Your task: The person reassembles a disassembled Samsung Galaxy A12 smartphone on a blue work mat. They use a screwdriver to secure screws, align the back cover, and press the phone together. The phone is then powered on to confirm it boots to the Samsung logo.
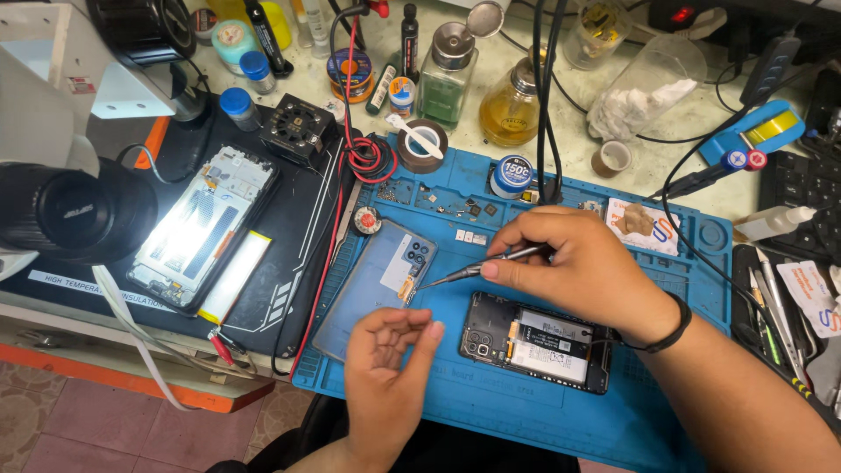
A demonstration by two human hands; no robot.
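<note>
My right hand [583,267] grips metal tweezers [477,268], their tip touching a small gold-coloured part [407,289] on the light blue phone back cover [372,285]. My left hand [385,368] hovers just below that cover with fingers curled and holds nothing. An opened phone [534,340] with its battery and board exposed lies face down on the blue repair mat [526,412], right under my right wrist, which wears a black band.
A second opened phone [206,223] lies lit on the black mat [298,210] under the microscope [70,210] at left. Bottles, solder, tape rolls and cables crowd the back of the bench. Tools and a keyboard [802,188] sit at right.
</note>
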